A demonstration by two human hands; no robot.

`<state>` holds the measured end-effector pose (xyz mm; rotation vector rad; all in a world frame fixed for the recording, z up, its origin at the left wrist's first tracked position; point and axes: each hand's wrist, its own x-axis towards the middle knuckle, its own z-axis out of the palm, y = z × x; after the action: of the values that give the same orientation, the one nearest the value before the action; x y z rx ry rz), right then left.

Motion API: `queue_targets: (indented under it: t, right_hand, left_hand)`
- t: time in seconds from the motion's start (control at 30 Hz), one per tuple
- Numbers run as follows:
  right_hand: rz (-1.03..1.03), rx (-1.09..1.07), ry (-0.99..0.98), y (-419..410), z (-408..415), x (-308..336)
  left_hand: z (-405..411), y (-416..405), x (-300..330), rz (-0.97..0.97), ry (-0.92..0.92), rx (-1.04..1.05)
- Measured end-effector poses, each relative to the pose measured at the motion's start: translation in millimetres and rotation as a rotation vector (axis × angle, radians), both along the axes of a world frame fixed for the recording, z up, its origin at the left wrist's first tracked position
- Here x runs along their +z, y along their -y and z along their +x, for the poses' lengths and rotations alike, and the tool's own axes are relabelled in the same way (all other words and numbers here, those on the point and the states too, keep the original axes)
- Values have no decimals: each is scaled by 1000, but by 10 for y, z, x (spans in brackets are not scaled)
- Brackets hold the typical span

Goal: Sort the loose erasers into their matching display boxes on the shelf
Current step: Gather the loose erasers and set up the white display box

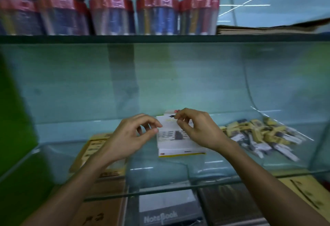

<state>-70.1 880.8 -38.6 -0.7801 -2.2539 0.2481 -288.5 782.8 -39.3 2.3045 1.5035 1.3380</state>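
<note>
- Both hands were at a white box [175, 136] on the glass shelf [178, 172], near the middle.
- The left hand [128, 136] was at the box's left side. Its fingers were curled, and the thumb and first finger met right at the box's left edge. It looked like a pinch on that edge, but the blur made it hard to be sure.
- The right hand [198, 129] was at the top of the box. Its thumb and first finger pinched the top flap.
- The box had a yellow strip along its near edge and small dark print on its face. The words were too blurred to read.
- A pile of erasers [262, 136] lay on the shelf toward its right end, well apart from the box. They were yellow and dark, in small clear wraps.
- A yellow box [92, 147] lay flat on the shelf toward its left end, partly under the left arm.
- On the shelf above stood a row of pen packs [110, 14] with red tops.
- Under the glass shelf lay notebooks [164, 213], one with "NoteBook" on its cover.
</note>
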Motion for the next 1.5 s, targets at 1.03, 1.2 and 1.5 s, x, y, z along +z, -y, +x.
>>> queue_targets:
  t: [1.03, 1.2, 1.5]
  right_hand:
    - [-366, -116, -176, -428, 768, -40]
    - [-508, 110, -297, -229, 570, 39]
    - [-606, 194, -564, -117, 434, 50]
  left_hand:
    - [816, -716, -94, -182, 154, -39]
    - [783, -720, -23, -229, 329, -70]
    - [669, -688, 33, -405, 722, -132]
